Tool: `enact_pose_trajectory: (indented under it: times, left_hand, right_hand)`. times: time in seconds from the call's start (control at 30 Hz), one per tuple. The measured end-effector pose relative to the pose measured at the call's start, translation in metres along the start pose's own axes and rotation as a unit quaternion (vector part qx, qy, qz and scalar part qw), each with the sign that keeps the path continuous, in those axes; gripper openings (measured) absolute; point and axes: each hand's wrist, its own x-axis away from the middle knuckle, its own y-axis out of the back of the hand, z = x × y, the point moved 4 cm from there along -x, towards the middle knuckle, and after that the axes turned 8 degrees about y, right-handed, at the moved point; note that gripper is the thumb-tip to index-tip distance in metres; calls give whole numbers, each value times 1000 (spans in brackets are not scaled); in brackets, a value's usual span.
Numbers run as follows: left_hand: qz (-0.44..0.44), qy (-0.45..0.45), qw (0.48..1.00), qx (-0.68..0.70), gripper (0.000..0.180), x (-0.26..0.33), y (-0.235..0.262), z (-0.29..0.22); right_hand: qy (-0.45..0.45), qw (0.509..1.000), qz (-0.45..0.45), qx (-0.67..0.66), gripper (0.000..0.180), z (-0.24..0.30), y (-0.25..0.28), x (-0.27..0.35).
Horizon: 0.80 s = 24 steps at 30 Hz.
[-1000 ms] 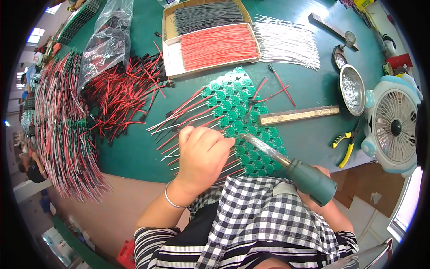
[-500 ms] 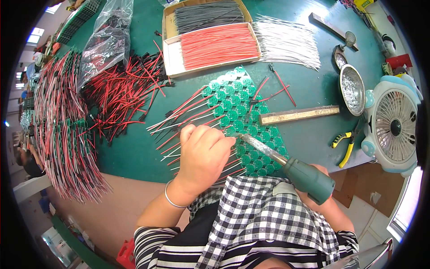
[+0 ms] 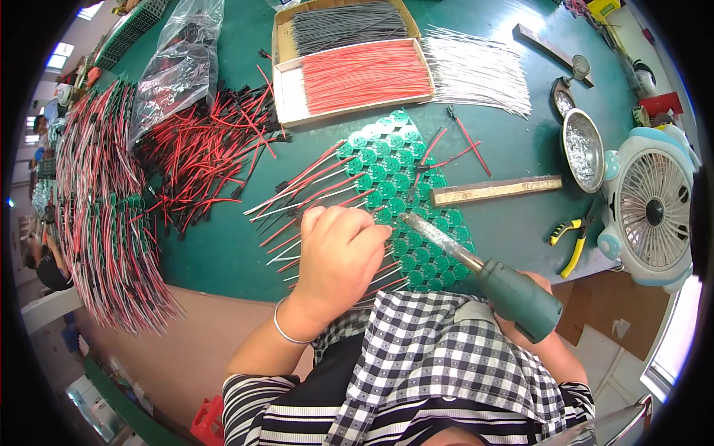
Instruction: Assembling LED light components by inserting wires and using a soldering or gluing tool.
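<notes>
My left hand is closed in a pinch at the left edge of a panel of round green circuit boards. What its fingertips hold is hidden behind the fingers. Red, white and black wires stick out leftward from the panel's left side, and some pass under this hand. A soldering iron with a thick green handle is gripped by my right hand, which the handle partly covers. Its metal tip points up and left over the panel, just right of my left fingertips.
Boxes of red wires and black wires stand behind, beside loose white wires. Connector leads and wired boards heap at left. Rightward are a bar, metal dish, pliers and fan.
The soldering iron has shifted slightly to the right, its tip drawing a little away from my left fingertips. My left hand stays in nearly the same place.
</notes>
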Motion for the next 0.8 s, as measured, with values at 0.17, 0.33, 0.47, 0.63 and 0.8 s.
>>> enact_pose_trajectory:
  times: [0.17, 0.33, 0.47, 0.63, 0.8]
  left_hand:
    - [-6, 8, 1000, 2, 19, -2, -3, 0]
    - [1, 2, 1000, -8, 20, -1, -5, 1]
    - [5, -1, 1000, -11, 20, -1, -4, 0]
    - [12, -9, 1000, -8, 21, -2, -3, 0]
    - [19, -9, 1000, -8, 21, -1, -2, 2]
  right_hand:
    - [171, 970, -15, 172, 27, -5, -1, 7]
    - [138, 985, 20, 105, 28, 1, 1, -4]
    - [151, 982, 14, 115, 28, -2, 1, -1]
    - [152, 983, -18, 105, 30, -10, -2, 8]
    - [136, 985, 21, 104, 28, 1, 0, -1]
